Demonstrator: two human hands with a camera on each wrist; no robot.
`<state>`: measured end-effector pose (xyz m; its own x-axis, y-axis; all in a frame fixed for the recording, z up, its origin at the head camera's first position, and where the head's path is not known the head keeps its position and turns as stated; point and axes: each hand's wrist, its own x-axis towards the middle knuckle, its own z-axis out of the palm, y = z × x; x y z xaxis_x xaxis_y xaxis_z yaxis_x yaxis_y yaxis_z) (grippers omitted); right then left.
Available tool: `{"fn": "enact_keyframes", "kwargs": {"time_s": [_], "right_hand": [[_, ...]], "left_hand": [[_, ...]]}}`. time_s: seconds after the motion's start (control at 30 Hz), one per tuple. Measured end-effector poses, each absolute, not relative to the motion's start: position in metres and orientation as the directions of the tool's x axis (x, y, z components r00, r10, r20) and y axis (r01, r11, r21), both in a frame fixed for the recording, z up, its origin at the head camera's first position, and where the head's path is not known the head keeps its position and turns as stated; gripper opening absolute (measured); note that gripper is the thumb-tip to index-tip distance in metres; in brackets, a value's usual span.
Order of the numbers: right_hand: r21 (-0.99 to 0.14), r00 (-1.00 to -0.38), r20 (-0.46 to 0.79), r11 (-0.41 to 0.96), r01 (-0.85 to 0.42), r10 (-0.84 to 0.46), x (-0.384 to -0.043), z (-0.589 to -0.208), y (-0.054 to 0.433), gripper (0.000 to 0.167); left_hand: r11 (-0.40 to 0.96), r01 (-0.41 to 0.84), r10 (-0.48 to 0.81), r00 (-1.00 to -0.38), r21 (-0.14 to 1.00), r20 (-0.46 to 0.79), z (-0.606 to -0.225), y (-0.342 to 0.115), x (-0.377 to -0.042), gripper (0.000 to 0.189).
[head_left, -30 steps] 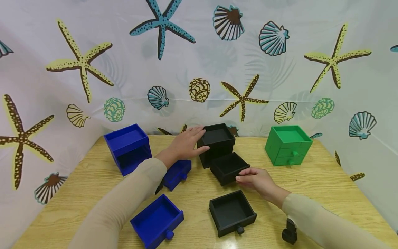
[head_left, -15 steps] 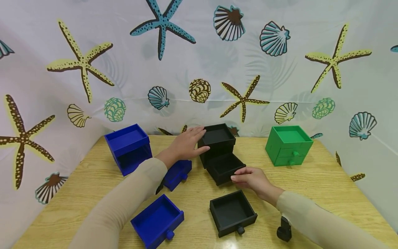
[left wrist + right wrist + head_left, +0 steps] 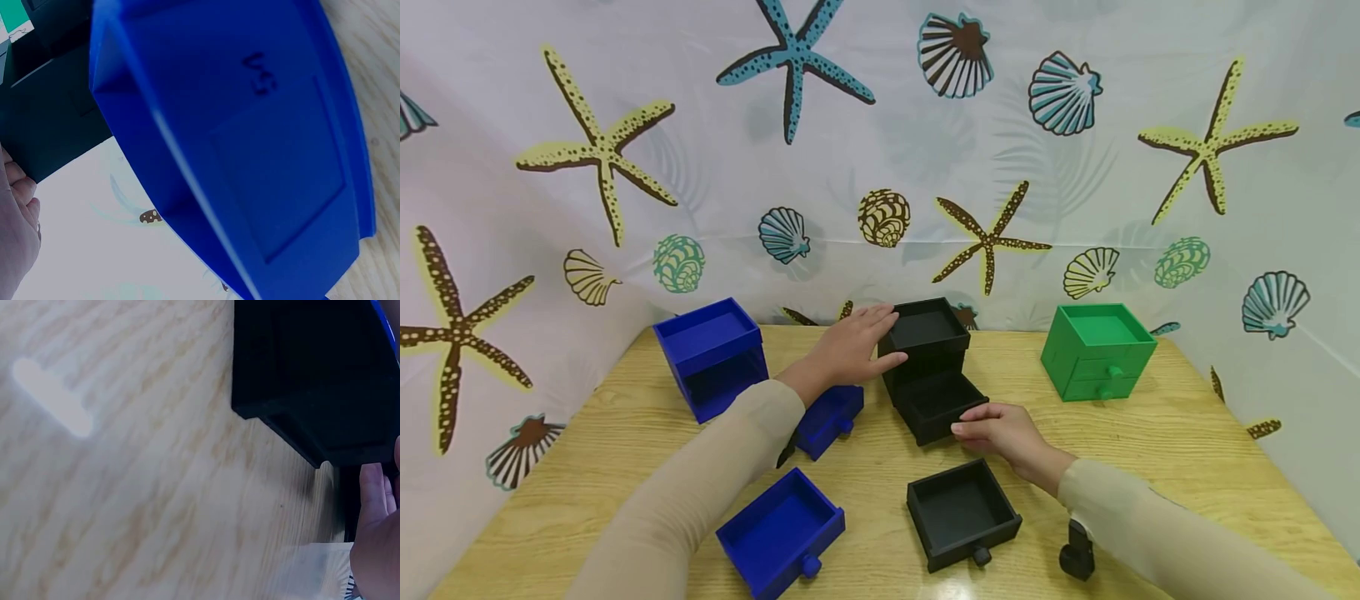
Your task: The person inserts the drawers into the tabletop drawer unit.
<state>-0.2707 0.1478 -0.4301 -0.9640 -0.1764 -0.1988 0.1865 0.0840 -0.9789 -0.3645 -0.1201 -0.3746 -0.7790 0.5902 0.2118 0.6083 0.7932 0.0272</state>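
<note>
My left hand [image 3: 846, 348] rests flat over the left side of a small black cabinet [image 3: 922, 327], with the thumb stretched across its front. In the left wrist view the fingers [image 3: 22, 187] lie against the cabinet's dark wall. A black drawer [image 3: 934, 402] sticks out of the cabinet's lower opening, its back end inside. My right hand [image 3: 1011, 437] pinches the front of that drawer with thumb and fingertips, hiding its knob. A second black drawer [image 3: 964, 510] with a round knob lies in front on the wooden table.
On the left stands a blue cabinet [image 3: 707, 329] with an open front. Two blue drawers lie loose: one [image 3: 831, 417] beside my left wrist, the other [image 3: 781, 527] nearer the front. A green cabinet [image 3: 1093, 358] with its drawers in stands at right, before a shell-patterned cloth [image 3: 880, 150].
My right hand has moved left and slightly back, pushing the black drawer from a skewed position in front of the cabinet into its lower opening. My left hand has stayed on the cabinet.
</note>
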Motion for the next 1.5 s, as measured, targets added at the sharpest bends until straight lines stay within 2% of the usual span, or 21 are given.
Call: {"fn": "enact_keyframes", "kwargs": {"time_s": [0.27, 0.87, 1.1, 1.5], "right_hand": [[-0.979, -0.972, -0.199, 0.069, 0.191, -0.126, -0.276, -0.435, 0.144, 0.017], [-0.98, -0.974, -0.196, 0.068, 0.189, -0.116, -0.279, -0.436, 0.135, 0.019], [-0.976, -0.972, -0.211, 0.077, 0.203, -0.103, -0.285, -0.439, 0.134, 0.015], [-0.98, -0.954, -0.196, 0.079, 0.182, -0.226, -0.294, -0.445, 0.142, 0.02]], "left_hand": [[0.786, 0.618, 0.598, -0.771, 0.028, 0.22, -0.373, -0.12, -0.364, 0.077], [0.793, 0.608, 0.59, -0.782, 0.04, 0.2, -0.371, -0.119, -0.363, 0.078], [0.795, 0.606, 0.588, -0.785, 0.041, 0.196, -0.372, -0.119, -0.364, 0.078], [0.794, 0.606, 0.586, -0.785, 0.05, 0.201, -0.374, -0.121, -0.364, 0.078]]}}
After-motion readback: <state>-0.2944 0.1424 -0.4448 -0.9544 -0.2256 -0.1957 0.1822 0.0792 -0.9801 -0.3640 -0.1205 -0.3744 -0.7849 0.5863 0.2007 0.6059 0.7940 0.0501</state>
